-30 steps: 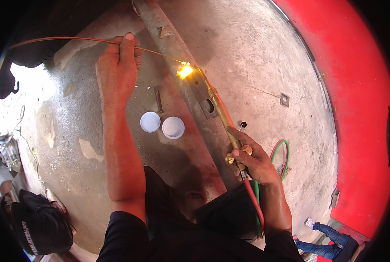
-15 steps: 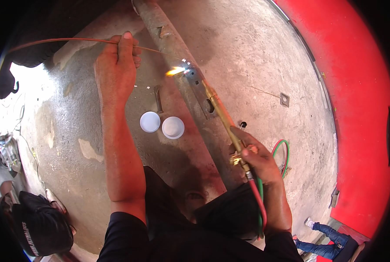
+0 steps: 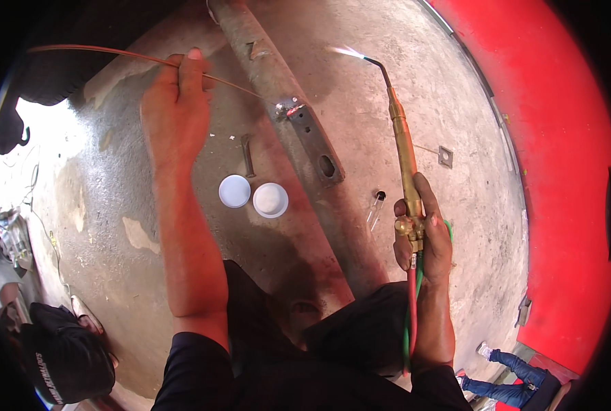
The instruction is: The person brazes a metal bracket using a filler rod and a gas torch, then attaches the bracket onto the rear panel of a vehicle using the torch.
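A brass torch [image 3: 404, 144] stood nearly upright in the picture, right of center, with its dark, bent tip pointing up and left. A thin, pale flame [image 3: 350, 53] came off that tip, over the floor and well apart from the metalwork. The person's right hand [image 3: 425, 236] was closed around the torch's handle near its valve knobs, and a red hose [image 3: 412, 301] and a green hose [image 3: 407, 342] ran down from its base. The left hand [image 3: 175, 109], higher up and to the left, pinched a thin, copper-colored rod [image 3: 120, 53] between thumb and fingers. The rod sloped down to a long metal tube [image 3: 268, 72] lying diagonally across the middle, its tip beside the upper end of a flat plate [image 3: 312, 140] with holes (whether it touched could not be told). That end of the plate glowed red. Left of the tube, on a gray concrete floor [image 3: 469, 226], were two round white dishes [image 3: 235, 191] and a dark metal bar [image 3: 248, 156]; to the right lay a small square plate [image 3: 446, 157] with a round hole. Farther out, a red surface [image 3: 552, 171] curved along the right, and a person in jeans [image 3: 517, 373] showed at lower right.
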The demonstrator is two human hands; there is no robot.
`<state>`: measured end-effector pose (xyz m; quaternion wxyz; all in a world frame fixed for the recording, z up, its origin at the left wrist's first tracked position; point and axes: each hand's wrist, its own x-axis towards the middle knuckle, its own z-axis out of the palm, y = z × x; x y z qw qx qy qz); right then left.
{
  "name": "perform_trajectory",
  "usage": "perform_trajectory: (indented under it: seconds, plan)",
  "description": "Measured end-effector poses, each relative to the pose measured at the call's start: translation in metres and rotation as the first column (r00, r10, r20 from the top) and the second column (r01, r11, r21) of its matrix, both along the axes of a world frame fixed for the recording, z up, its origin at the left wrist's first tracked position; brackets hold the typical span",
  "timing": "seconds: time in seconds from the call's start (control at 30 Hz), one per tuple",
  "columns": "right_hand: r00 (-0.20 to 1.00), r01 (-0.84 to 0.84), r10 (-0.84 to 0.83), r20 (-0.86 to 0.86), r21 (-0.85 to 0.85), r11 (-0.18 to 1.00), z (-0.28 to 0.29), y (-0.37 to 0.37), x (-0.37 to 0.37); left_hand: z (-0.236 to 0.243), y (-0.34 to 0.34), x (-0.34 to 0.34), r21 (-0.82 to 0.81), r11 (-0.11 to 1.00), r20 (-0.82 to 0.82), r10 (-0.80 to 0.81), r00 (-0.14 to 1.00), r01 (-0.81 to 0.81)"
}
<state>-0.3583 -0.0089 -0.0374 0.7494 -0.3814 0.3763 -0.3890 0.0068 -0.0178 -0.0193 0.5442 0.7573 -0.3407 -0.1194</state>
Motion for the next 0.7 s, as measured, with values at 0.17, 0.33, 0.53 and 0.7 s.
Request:
perform_trajectory:
  seconds: [0.17,0.33,0.53,0.7]
  plan:
    - [0.999,0.014,-0.014,-0.029,-0.008,1.000,0.006,0.000,0.001,0.003,0.002,0.001,-0.012,1.000,-0.003,-0.001,1.000,0.001]
    - [0.998,0.028,-0.031,0.063,0.034,0.999,-0.002,-0.004,0.002,-0.019,0.008,0.002,0.015,0.969,-0.025,-0.245,0.969,0.246]
    - [0.988,0.107,-0.113,0.100,0.068,0.992,0.002,-0.011,0.004,-0.066,0.040,-0.007,-0.071,0.877,-0.238,-0.477,0.846,0.475]
    - [0.983,0.108,-0.118,0.140,0.077,0.991,-0.005,-0.014,-0.002,-0.081,0.085,-0.017,-0.136,0.925,-0.525,-0.371,0.766,0.355]
